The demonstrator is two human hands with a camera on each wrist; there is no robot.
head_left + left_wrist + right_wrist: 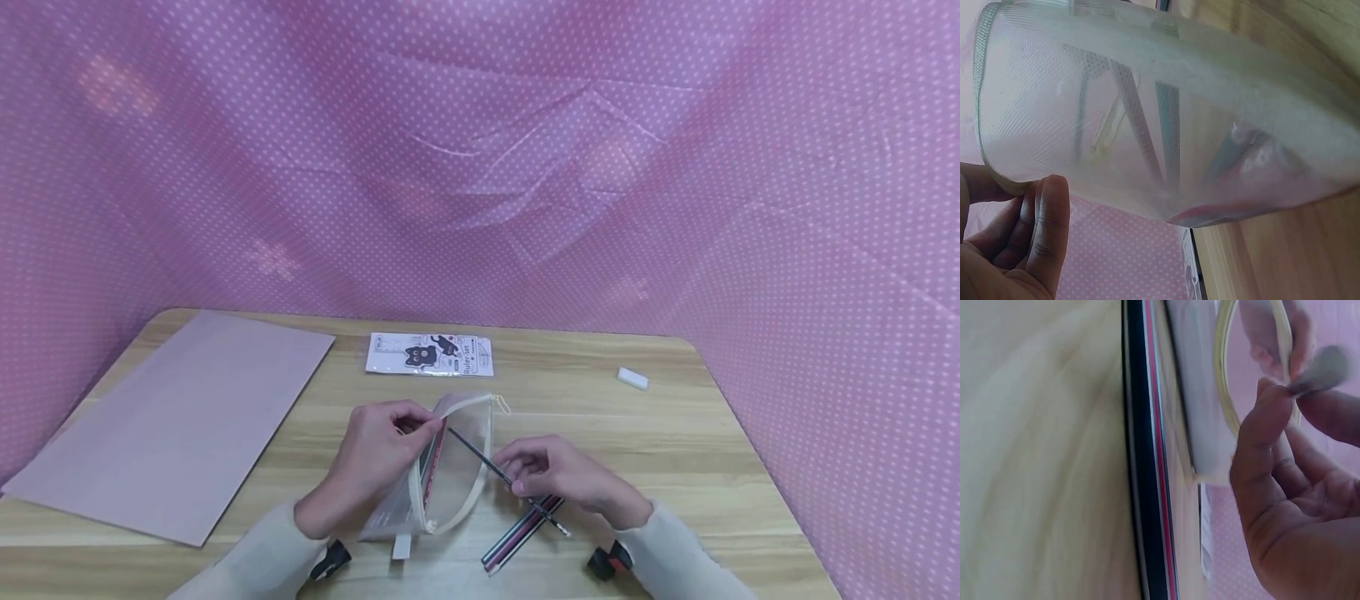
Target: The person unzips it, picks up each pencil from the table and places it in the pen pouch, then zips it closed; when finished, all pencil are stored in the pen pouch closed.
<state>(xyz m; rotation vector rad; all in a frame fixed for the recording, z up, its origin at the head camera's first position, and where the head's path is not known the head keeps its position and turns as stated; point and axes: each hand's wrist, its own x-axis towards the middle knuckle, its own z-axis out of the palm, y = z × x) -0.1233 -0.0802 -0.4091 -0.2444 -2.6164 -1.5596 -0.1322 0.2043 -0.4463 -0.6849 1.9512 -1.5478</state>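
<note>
A translucent mesh pouch [467, 450] stands with its zipped mouth spread wide at the middle of the table. My left hand [386, 446] pinches the left edge of that mouth between thumb and fingers. Several pencils show through the mesh in the left wrist view, among them a dark red pencil [1138, 122]. In my right hand [558, 475] a dark pencil [480, 454] is pinched between thumb and fingers, one end pointing into the pouch mouth. Beneath that hand several more pencils [517, 533] lie side by side on the wood.
A ruler set [427, 355] in its packet lies behind the pouch. A white eraser [632, 378] is at the back right. A large grey-pink sheet [183, 425] covers the left of the wooden table [675, 450]. Pink dotted cloth [480, 167] hangs behind and at both sides.
</note>
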